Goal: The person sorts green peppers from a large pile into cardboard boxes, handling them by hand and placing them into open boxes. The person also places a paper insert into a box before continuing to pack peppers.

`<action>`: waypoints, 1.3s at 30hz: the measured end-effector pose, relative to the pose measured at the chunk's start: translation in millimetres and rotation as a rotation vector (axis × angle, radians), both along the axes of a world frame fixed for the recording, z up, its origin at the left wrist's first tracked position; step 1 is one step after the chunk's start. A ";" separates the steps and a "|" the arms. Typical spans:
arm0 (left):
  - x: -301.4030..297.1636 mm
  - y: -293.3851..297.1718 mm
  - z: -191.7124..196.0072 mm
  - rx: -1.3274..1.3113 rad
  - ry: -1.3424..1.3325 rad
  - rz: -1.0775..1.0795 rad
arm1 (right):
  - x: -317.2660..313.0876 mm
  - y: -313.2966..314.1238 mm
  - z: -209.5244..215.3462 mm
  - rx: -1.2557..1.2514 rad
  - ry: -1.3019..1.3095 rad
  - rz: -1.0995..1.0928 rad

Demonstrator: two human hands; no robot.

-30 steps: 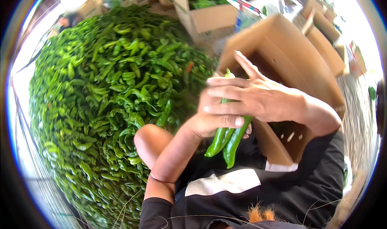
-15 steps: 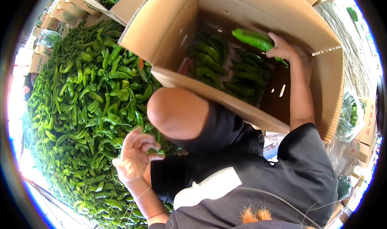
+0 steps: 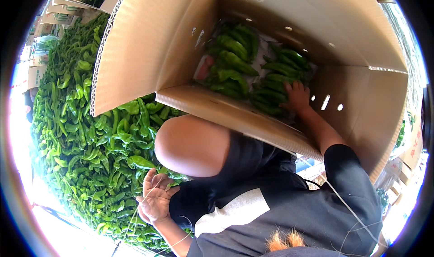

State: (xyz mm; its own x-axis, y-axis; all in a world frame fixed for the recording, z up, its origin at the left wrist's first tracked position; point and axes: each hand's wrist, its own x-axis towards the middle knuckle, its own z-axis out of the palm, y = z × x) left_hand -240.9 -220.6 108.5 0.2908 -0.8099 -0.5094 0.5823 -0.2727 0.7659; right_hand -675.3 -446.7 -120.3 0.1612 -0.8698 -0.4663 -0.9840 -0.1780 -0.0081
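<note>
My right hand [image 3: 297,96] reaches down into a big cardboard box [image 3: 149,53] and rests palm-down on the long green peppers [image 3: 235,62] laid in rows inside it; whether it grips one I cannot tell. My left hand [image 3: 156,198] hangs open, fingers spread, just above the large heap of loose green peppers [image 3: 90,135] on my left, holding nothing. My bare knee [image 3: 192,146] sits between the heap and the box's near wall.
More cardboard boxes [image 3: 68,6] stand at the far left beyond the heap, and others [image 3: 409,148] at the right edge. The box's tall flaps rise around my right arm. Bright ground [image 3: 49,225] lies at the lower left.
My right hand went from the box's rim, carrying a pepper, down onto the packed peppers. My left hand has opened over the heap. The view has swung closer to the box.
</note>
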 end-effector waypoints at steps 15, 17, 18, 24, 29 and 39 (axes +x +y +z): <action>8.7 17.8 -8.4 0.072 0.023 -0.024 | -20.3 25.4 -23.4 -0.058 -0.002 0.095; 7.4 23.5 -9.8 0.061 0.014 -0.018 | -25.3 26.6 -27.9 -0.039 -0.006 0.070; 6.9 25.7 -11.1 0.055 0.008 -0.015 | -25.6 25.7 -27.5 0.024 -0.012 0.021; 1.2 37.1 -15.5 0.020 0.005 -0.014 | -20.1 19.9 -16.1 0.031 0.047 0.060; 22.5 57.4 3.9 0.145 -0.098 0.048 | -34.5 19.2 -32.8 0.081 0.011 0.071; 138.8 114.7 52.7 -0.059 -0.452 0.213 | 180.5 -29.8 198.3 -0.415 -1.391 0.231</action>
